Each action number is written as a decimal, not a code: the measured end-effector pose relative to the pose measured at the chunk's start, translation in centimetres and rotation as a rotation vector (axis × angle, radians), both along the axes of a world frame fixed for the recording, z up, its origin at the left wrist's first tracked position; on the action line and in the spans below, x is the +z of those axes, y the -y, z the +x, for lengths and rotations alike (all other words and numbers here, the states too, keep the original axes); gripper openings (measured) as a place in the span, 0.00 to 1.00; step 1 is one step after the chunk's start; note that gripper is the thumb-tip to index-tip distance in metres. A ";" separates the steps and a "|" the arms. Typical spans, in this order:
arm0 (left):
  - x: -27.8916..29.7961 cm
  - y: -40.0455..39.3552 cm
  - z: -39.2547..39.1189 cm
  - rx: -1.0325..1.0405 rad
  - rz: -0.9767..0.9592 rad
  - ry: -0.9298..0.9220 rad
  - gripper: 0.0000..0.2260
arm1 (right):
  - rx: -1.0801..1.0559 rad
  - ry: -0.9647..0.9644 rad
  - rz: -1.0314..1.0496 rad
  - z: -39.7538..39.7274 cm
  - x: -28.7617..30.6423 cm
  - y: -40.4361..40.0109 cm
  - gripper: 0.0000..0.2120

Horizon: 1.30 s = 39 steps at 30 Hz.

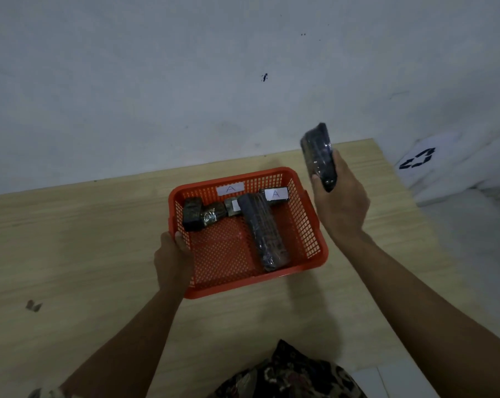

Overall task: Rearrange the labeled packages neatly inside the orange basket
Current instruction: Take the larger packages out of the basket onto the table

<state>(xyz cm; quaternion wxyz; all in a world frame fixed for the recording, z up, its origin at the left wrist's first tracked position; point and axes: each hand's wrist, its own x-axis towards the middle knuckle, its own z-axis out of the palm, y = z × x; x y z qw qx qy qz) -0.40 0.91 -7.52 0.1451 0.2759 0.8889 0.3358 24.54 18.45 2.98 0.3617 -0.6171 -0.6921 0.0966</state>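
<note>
The orange basket [309, 225] stands on a wooden table, with a white "A" label on its far wall. My left hand [172, 261] grips its near left rim. Inside lie a long dark wrapped package [261, 231] running front to back, a package with a white "A" label [274, 193] at the far right corner, a dark block [192, 215] at the far left, and two small shiny wrapped packages [214, 215] between them. My right hand [340, 202] holds another dark wrapped package [319, 155] upright in the air, right of and above the basket.
The wooden table [85, 254] ends against a white wall at the back and has an edge at the right. A white bag with a black recycling mark [418, 159] lies beyond the right edge. Patterned fabric [289, 374] lies at the near edge.
</note>
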 end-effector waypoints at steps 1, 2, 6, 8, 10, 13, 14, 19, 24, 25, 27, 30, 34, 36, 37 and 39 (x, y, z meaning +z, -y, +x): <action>0.0 0.1 0.0 -0.001 0.000 -0.009 0.15 | -0.017 0.034 -0.013 1.0 -0.8 -0.4 0.28; -0.1 0.1 0.0 0.000 -0.005 -0.019 0.15 | -0.021 0.069 -0.035 2.0 -1.8 -0.7 0.27; -0.2 0.1 0.1 0.020 -0.021 -0.036 0.15 | 0.052 0.213 -0.150 5.5 -5.9 -1.1 0.25; -0.1 0.1 0.2 0.019 -0.024 -0.039 0.15 | 0.097 0.253 -0.151 6.5 -7.5 -0.8 0.24; 0.0 0.1 0.4 0.021 -0.029 -0.046 0.15 | 0.139 0.293 -0.182 6.9 -8.5 -0.6 0.24; -0.1 0.2 0.5 0.024 -0.040 -0.054 0.16 | 0.184 0.388 -0.202 6.8 -9.2 -0.8 0.24; -0.1 0.2 0.4 0.026 -0.045 -0.055 0.16 | 0.201 0.399 -0.209 6.8 -9.3 -0.9 0.24; -0.3 0.3 0.5 0.035 -0.054 -0.056 0.16 | 0.331 0.262 -0.210 7.4 -10.9 -1.5 0.22; -0.2 0.4 0.6 0.031 -0.069 -0.062 0.15 | 0.333 0.329 -0.402 8.9 -13.3 -2.2 0.18; -0.2 0.3 0.5 0.034 -0.072 -0.065 0.15 | 0.339 0.338 -0.421 9.2 -13.4 -2.2 0.19; -0.3 0.2 0.6 0.045 -0.087 -0.069 0.15 | 0.362 0.338 -0.401 9.6 -13.5 -2.4 0.19; -0.3 0.1 0.7 0.052 -0.099 -0.066 0.15 | 0.295 0.212 -0.384 8.8 -12.7 -3.0 0.18; 0.4 -0.1 1.1 0.020 -0.115 -0.093 0.17 | 0.193 -0.014 -0.252 5.5 -10.1 -2.7 0.15; 1.0 -0.5 1.2 -0.052 -0.142 -0.246 0.21 | 0.277 0.008 -0.172 3.5 -8.7 -1.9 0.15; 1.4 -0.9 1.3 -0.098 -0.157 -0.319 0.23 | 0.339 0.027 -0.151 2.4 -8.0 -1.2 0.15; 2.4 -2.3 1.5 -0.215 -0.169 -0.376 0.25 | 0.438 0.064 -0.170 0.3 -7.0 0.6 0.16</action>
